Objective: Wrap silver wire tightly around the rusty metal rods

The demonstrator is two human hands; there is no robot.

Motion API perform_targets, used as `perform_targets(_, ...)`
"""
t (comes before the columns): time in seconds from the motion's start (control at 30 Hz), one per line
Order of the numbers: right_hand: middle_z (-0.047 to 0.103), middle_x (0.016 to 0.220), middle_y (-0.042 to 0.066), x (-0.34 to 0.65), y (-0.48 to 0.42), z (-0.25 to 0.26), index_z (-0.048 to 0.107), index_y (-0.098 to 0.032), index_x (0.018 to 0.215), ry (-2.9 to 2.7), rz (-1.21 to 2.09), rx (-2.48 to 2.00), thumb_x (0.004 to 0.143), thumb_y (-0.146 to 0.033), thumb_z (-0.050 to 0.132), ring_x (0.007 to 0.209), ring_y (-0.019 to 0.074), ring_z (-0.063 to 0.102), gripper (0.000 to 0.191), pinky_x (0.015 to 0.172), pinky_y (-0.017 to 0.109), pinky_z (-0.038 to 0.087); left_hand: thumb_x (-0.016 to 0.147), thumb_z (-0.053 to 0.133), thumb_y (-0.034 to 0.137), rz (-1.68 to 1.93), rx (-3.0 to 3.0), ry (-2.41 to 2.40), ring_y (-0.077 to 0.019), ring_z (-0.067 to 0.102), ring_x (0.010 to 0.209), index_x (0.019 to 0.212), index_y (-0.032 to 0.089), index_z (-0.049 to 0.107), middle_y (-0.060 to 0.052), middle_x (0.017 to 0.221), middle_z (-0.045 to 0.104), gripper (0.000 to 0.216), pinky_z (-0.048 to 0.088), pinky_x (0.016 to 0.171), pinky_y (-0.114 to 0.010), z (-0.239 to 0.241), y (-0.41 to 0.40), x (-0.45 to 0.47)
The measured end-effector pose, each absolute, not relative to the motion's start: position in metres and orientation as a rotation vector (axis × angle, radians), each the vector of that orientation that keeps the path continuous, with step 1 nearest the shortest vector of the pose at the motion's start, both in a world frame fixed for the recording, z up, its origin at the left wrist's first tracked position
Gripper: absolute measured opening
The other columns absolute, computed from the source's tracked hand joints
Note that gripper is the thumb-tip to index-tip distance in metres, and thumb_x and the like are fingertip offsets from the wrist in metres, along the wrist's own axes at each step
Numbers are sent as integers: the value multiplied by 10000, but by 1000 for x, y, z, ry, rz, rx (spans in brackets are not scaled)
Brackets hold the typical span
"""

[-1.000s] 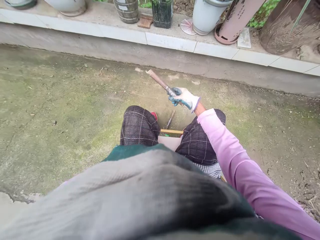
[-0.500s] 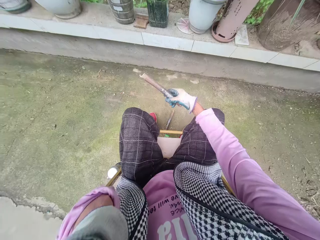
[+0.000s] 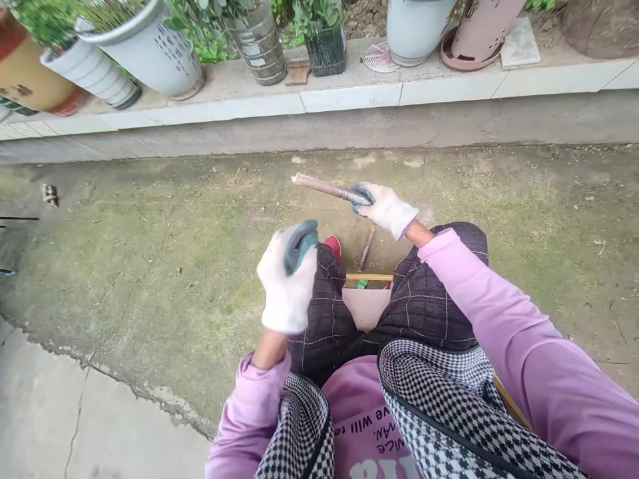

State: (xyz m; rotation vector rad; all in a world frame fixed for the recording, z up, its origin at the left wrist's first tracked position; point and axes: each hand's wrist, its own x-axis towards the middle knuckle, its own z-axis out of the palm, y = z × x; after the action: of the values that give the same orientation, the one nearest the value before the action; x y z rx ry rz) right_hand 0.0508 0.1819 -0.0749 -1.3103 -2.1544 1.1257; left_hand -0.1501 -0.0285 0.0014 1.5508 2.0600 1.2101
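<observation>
My right hand (image 3: pixel 384 206), in a white glove with dark blue-grey fingers, is closed around the wire-wound end of a brown stick (image 3: pixel 319 185). The stick's pale, rough end points left, held in the air beyond my knees. My left hand (image 3: pixel 289 273), gloved alike, is raised above my left knee with its fingers curled in. Whether anything is inside that fist is hidden. Below, between my feet, a second stick with a similar winding (image 3: pixel 367 249) lies on the ground.
A light wooden bar (image 3: pixel 369 277) and a pale board (image 3: pixel 367 307) are between my knees. Ahead runs a low tiled ledge (image 3: pixel 349 100) bearing potted plants, a pink cylinder pot (image 3: pixel 482 33) and a white pot (image 3: pixel 417 33). A small dark and pale object (image 3: pixel 50 195) lies far left.
My left hand has come up into view from the lower left, fingers curled. The right hand still grips the stick, now held flatter. The view has shifted leftward.
</observation>
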Motion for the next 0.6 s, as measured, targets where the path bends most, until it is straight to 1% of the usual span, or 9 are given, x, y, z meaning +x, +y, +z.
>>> perform_targets(0.1, 925, 1312, 149, 50, 180, -77, 854, -223, 1286, -2218, 1035, -1278, 898, -253, 803, 1206, 374, 835, 393, 1157, 480, 666, 953, 816, 174, 1013, 1315, 1979, -300, 915, 1362, 1467, 218, 922, -114, 1472, 959, 526, 722, 1323, -468, -30, 39, -171)
perform_targets(0.17, 923, 1278, 149, 49, 178, -78, 855, -213, 1248, -2230, 1069, -1225, 892, -265, 798, 1176, 367, 831, 364, 1144, 475, 660, 879, 868, 150, 893, 1228, 1956, -357, 883, 1482, 1478, 149, 898, -190, 1547, 934, 600, 678, 1393, -510, -50, 81, -174)
perform_targets(0.23, 910, 1176, 119, 48, 177, -78, 849, -200, 1203, -2199, 1181, -1138, 864, -283, 798, 1087, 332, 816, 353, 1079, 446, 664, 812, 844, 91, 918, 1196, 1752, -340, 855, 1557, 1506, 169, 873, -174, 1663, 895, 700, 698, 1353, -462, -65, 113, -170)
perform_targets(0.27, 899, 1128, 97, 48, 177, -77, 847, -194, 1199, -2160, 1264, -1089, 845, -291, 801, 1037, 309, 804, 370, 1030, 424, 667, 774, 825, 57, 949, 1205, 1623, -317, 854, 1555, 1490, 183, 875, -151, 1666, 897, 729, 700, 1334, -425, -69, 123, -166)
perform_targets(0.3, 886, 1086, 75, 49, 176, -77, 846, -191, 1202, -2102, 1354, -1050, 825, -297, 805, 985, 285, 788, 394, 972, 397, 668, 727, 822, 22, 941, 1206, 1523, -296, 875, 1495, 1414, 178, 888, -136, 1568, 935, 707, 705, 1306, -391, -72, 131, -162)
perform_targets(0.37, 853, 1008, 36, 52, 177, -75, 839, -194, 1205, -1968, 1510, -1028, 800, -309, 819, 888, 242, 747, 421, 853, 347, 652, 731, 857, 19, 814, 1147, 1433, -268, 932, 1202, 1222, 159, 887, -101, 1214, 977, 511, 762, 1108, -362, -73, 137, -155)
perform_targets(0.43, 813, 946, 12, 56, 180, -72, 831, -203, 1192, -1883, 1574, -1086, 810, -320, 850, 819, 216, 707, 400, 776, 321, 627, 803, 873, 49, 738, 1038, 1431, -215, 897, 912, 1150, 155, 856, -39, 936, 913, 363, 751, 898, -319, -68, 134, -151)
perform_targets(0.53, 804, 957, 24, 62, 187, -67, 844, -204, 1254, -1934, 1455, -1298, 907, -324, 873, 807, 227, 711, 368, 761, 329, 622, 976, 828, 103, 723, 957, 1458, -130, 744, 640, 1159, 148, 848, 39, 704, 764, 189, 633, 691, -222, -54, 123, -152)
perform_targets(0.6, 857, 1075, 77, 63, 194, -65, 864, -209, 1358, -2108, 1245, -1475, 987, -306, 852, 906, 278, 776, 383, 835, 359, 653, 1064, 757, 101, 720, 970, 1482, -101, 631, 551, 1118, 145, 852, 66, 623, 673, 117, 544, 609, -190, -43, 114, -154)
